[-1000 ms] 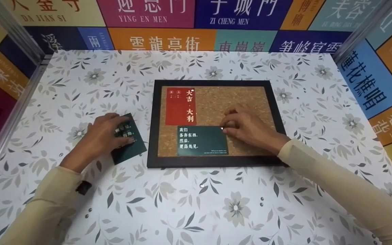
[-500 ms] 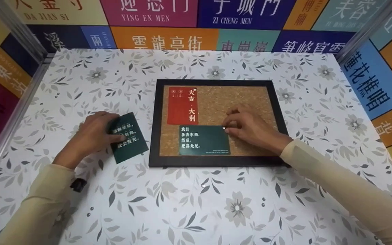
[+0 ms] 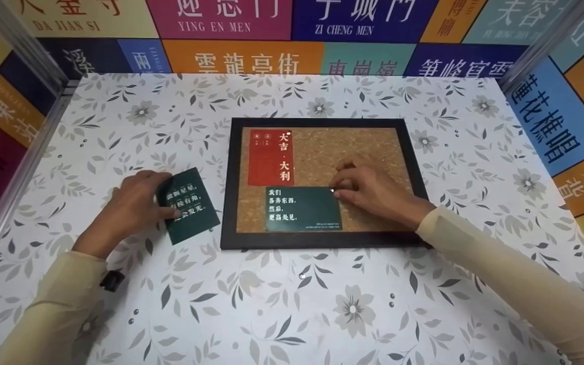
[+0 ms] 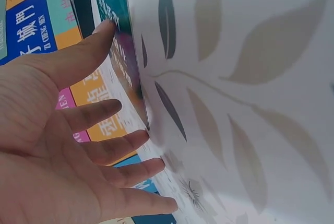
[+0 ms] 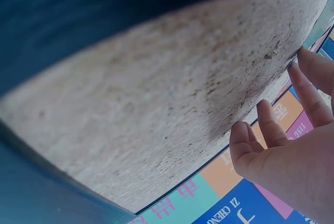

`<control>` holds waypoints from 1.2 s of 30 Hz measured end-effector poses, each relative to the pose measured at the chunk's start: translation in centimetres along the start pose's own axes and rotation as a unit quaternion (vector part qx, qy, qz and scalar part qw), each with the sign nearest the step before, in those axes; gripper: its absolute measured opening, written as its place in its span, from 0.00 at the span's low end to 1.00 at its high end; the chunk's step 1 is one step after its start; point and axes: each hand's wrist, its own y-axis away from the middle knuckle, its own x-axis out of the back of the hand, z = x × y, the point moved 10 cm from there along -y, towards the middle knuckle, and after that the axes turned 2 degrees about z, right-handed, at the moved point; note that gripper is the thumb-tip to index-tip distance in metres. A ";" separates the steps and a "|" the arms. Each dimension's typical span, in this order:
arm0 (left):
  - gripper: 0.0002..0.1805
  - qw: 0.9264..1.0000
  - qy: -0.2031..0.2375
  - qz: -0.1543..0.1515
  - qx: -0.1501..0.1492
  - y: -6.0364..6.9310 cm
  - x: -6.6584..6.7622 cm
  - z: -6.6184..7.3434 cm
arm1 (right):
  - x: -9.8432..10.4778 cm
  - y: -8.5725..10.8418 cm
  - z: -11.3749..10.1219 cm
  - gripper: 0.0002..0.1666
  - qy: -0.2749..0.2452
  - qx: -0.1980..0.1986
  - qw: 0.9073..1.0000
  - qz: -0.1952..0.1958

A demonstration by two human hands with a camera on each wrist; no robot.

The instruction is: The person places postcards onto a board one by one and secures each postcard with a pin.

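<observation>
A loose green card (image 3: 191,207) with white characters lies tilted on the table, left of a black-framed cork board (image 3: 317,239). My left hand (image 3: 129,204) is at the card's left edge. In the left wrist view, the thumb (image 4: 96,44) touches the card and the other fingers are spread. On the board, a red card (image 3: 266,161) stands upright above a second green card (image 3: 302,215), which lies sideways. My right hand (image 3: 368,187) pinches a small white-headed pushpin (image 3: 332,190) at that card's upper right corner. The pin's shaft is hidden.
A white floral-patterned cloth (image 3: 271,304) covers the table. Colourful lettered panels (image 3: 226,23) stand behind it and along both sides. A tiny white pin (image 3: 288,133) shows at the red card's upper right corner.
My left hand has slid left and a little down off the loose green card, so more of its text shows. The right hand keeps its place at the pin.
</observation>
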 end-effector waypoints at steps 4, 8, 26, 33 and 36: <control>0.48 1.000 0.002 0.013 -0.008 0.3 0.0 0.2 | 0.0 0.0 -0.1 0.11 -0.003 0.002 1.000 -0.003; 0.47 1.000 0.001 0.023 -0.015 0.3 0.0 0.5 | 0.0 0.1 -0.1 0.10 0.000 0.006 1.000 0.000; 0.46 0.993 0.069 0.092 0.026 0.3 1.7 -0.3 | 0.1 0.1 -0.1 0.10 -0.003 0.005 1.000 0.005; 0.50 0.987 0.109 0.106 0.049 0.4 2.1 -1.1 | 0.0 0.1 -0.1 0.10 0.003 0.006 1.000 0.006; 0.50 0.983 0.123 0.127 0.048 0.5 2.5 -1.2 | 0.0 0.1 -0.1 0.10 0.003 0.007 1.000 0.007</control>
